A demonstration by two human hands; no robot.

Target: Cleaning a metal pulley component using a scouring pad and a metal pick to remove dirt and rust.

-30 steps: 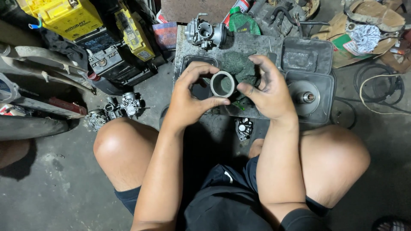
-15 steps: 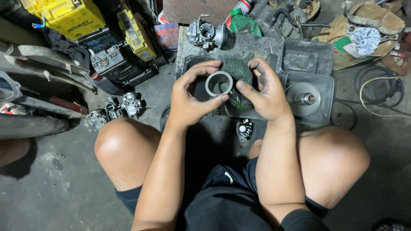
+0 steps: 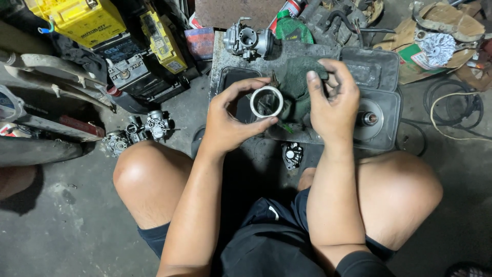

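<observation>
Over concrete floor (image 3: 61,231), left hand (image 3: 230,120) pinches metal ring (image 3: 266,101); right hand (image 3: 333,105) grips green rag (image 3: 297,77).

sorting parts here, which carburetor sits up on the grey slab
The single silver metal carburetor at the grey slab's far edge; the other carburetors lie clustered on the floor.

The ring (image 3: 266,101) is pale silver-grey, and the rag (image 3: 300,82) beside it dull dark green. Far left sit bright yellow battery boxes (image 3: 82,18). The bottle (image 3: 290,28) is green, the tray (image 3: 379,77) dark grey, the shorts (image 3: 277,241) black, and the floor (image 3: 61,231) mottled grey.
</observation>
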